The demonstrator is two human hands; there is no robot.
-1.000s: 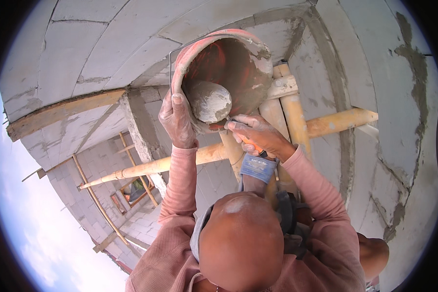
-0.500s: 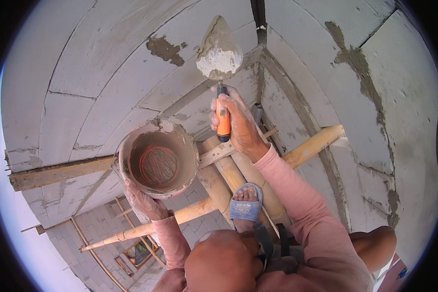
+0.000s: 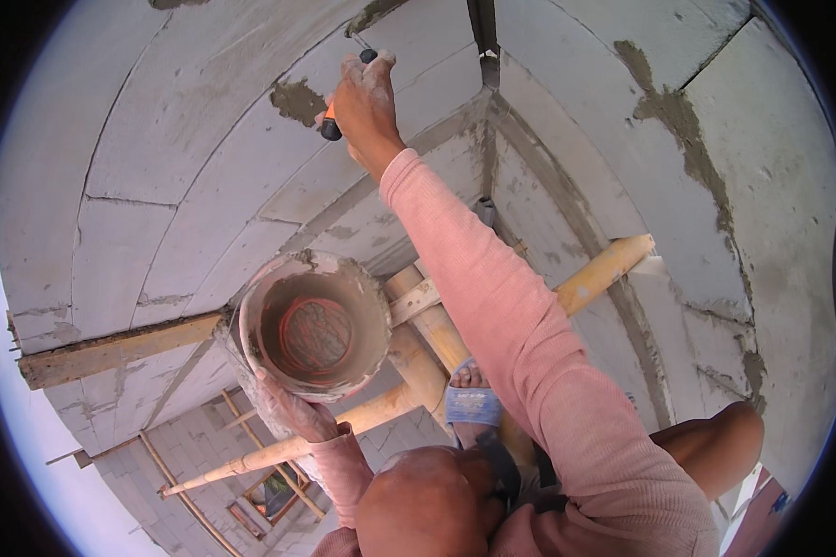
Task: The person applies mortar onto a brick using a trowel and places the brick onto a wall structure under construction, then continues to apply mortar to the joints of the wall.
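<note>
My right hand (image 3: 370,107) is closed round the orange and black handle of a trowel (image 3: 332,128), reaching up to the block wall at the upper left. The trowel's neck points to the wall, but its blade is mostly hidden or seen edge-on beside a dark streak of mortar (image 3: 373,13). Lower down, my left hand (image 3: 293,413) holds a mortar-crusted bucket (image 3: 367,320) by its near left side, fingers against the outer wall. Inside the bucket, a little grey mortar (image 3: 318,336) covers the bottom with reddish rings showing round it.
Pale block walls (image 3: 223,186) meet in a corner with mortared joints. Bamboo poles (image 3: 608,272) cross beneath me, and a sandaled foot (image 3: 472,404) rests on them. A wooden plank (image 3: 130,348) juts along the left wall. Far below stands another block wall with a small opening (image 3: 277,492).
My right hand has moved up and left with the trowel, from above the poles to the wall. The mortar-covered blade no longer shows plainly. The bucket has shifted slightly right and down.
</note>
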